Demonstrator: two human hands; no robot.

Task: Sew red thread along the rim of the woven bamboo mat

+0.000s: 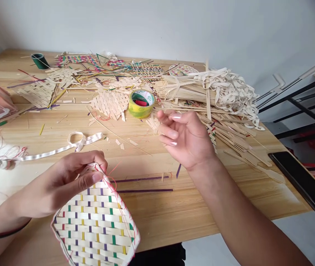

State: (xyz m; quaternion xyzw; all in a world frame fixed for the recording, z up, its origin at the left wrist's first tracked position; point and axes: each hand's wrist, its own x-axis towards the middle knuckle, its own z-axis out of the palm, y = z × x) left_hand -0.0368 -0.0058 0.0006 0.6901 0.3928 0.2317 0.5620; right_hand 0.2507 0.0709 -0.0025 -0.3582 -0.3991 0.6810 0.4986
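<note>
Left hand [71, 177] is pinched shut on the top corner of a woven fan [96, 225], thumb lying over the edge, with the fan hanging down below the hand toward the near edge of the table [174, 214]. The weave looks finished to me: pale strips crossed with green, purple and yellow ones, no gaps I can spot. A red thread [112, 173] runs along its right border and loops out just beside the thumb, so I'd guess the edge stitching is the part in progress, done up to that corner at least. Can't tell about the far left edge.

Just above that hand there's a white ribbon [63, 147] lying loose. Right hand [186, 138] is up in the air, open, fingers loosely curled, holding nothing that I can make out. Just beyond it sits a tape roll [141, 103], and to its right a big pile of strips [223, 99], unused.
</note>
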